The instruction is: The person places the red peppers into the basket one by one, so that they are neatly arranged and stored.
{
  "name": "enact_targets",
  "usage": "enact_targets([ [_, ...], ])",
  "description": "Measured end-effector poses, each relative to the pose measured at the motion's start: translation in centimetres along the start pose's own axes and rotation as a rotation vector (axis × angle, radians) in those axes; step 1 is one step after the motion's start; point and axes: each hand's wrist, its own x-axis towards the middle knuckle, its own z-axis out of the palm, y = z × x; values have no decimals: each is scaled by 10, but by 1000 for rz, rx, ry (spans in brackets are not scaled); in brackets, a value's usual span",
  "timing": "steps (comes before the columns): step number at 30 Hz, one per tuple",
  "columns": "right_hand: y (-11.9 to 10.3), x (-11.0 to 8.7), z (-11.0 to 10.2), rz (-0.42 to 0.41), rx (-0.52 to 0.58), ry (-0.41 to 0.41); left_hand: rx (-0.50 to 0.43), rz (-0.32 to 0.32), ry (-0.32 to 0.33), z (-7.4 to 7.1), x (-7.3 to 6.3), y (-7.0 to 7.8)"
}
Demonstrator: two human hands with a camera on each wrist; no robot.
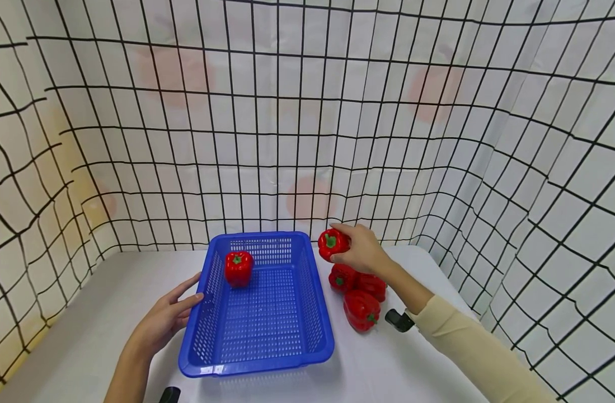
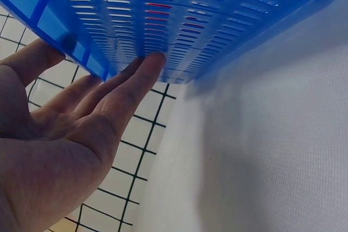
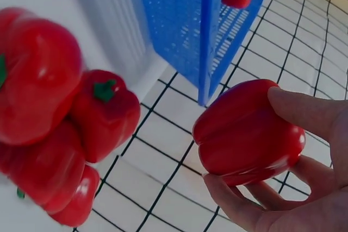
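Note:
A blue plastic basket (image 1: 257,366) with perforated walls stands on the white table, and one red bell pepper (image 1: 239,267) sits inside near its far left corner. My left hand (image 1: 161,322) holds the basket's left side, thumb over the rim and fingers against the outer wall (image 2: 163,25). Just beyond the basket's right rim, my right hand (image 1: 360,249) grips another red bell pepper (image 1: 332,244) between thumb and fingers, its green stem facing the basket. Below that hand lies a cluster of red bell peppers (image 1: 361,310), touching one another; in the right wrist view these peppers (image 3: 38,80) partly overlap.
A black wire grid (image 1: 287,134) with white sheeting behind it encloses the table (image 1: 106,291) at the back and both sides. Black camera mounts (image 1: 399,321) show near both wrists.

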Motion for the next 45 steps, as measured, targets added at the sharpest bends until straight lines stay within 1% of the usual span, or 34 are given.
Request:
enact_targets([
  [9, -17, 14, 9, -12, 90, 17, -5, -4, -1, 0, 0, 0],
  [12, -22, 17, 14, -29, 117, 23, -10, -4, -4, 0, 0, 0],
  [16, -27, 23, 21, -26, 150, 25, -11, -5, -1, 1, 1, -1],
  [21, -33, 28, 29, 2, 180, 18, 0, -8, 10, 2, 1, -1],
  [27, -43, 34, 34, 7, 240, 9, 4, -3, 9, 1, 0, -1],
  [33, -52, 40, 39, -12, 219, 8, 5, 5, 3, -1, 0, -2],
  [38, -57, 42, 46, -29, 216, -10, 4, 6, 9, -1, 0, -3],
  [45, -56, 47, 60, -19, 235, -18, 2, -4, 19, 0, 1, -2],
])
